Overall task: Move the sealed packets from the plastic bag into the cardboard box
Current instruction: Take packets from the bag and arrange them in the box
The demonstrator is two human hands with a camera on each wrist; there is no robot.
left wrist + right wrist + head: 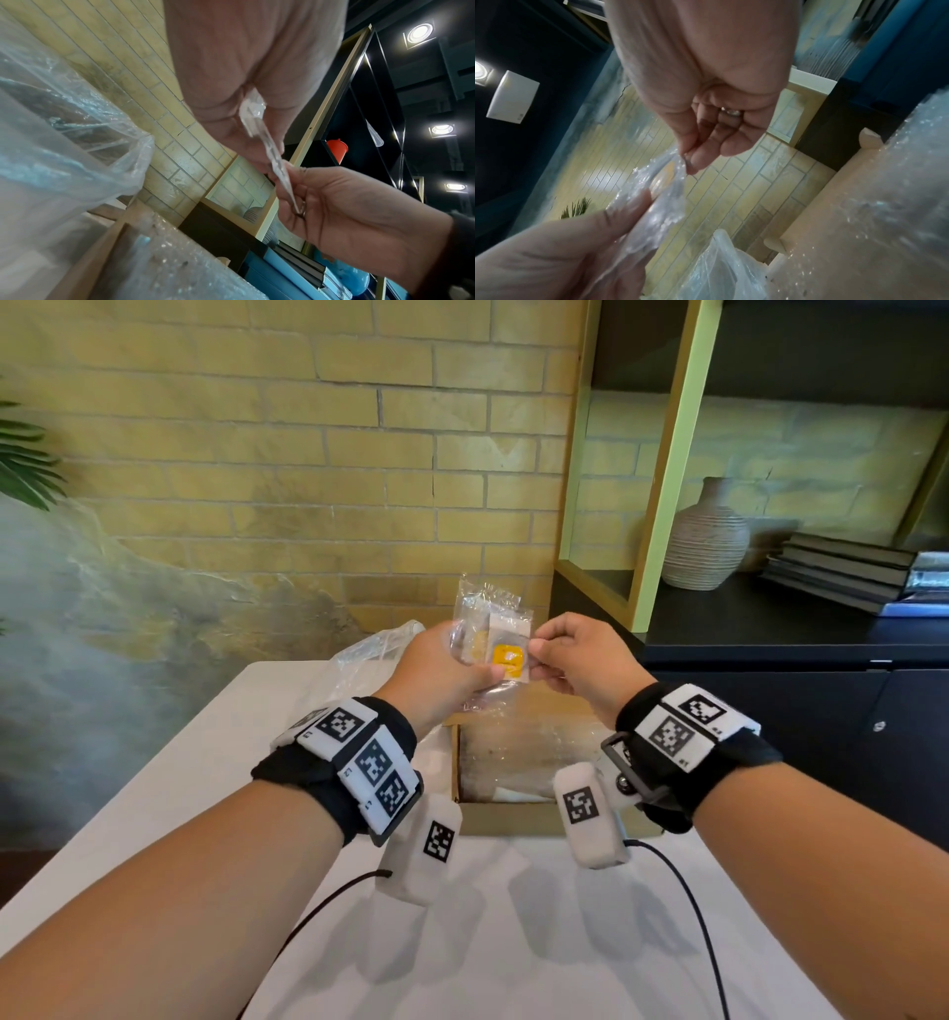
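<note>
Both hands [513, 660] pinching clear packets [495, 634], white table [154, 788], cardboard box [513, 821], yellow brick wall [308, 454], dark shelf [770, 618]

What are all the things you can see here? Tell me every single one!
clear sealed packets with yellow and white contents: at least two, held up together above the box
open brown cardboard box: one, on the table, bubble wrap inside
clear crinkly plastic bag: one, on the table left of the box
white table: one, under everything
yellow brick wall: one, behind the table
ribbed grey vase: one, on the dark shelf at right
stack of dark books: one stack, right of the vase
green plant leaves: some, far left edge
left hand: grips the packets' left side
right hand: pinches the packets' right edge
</note>
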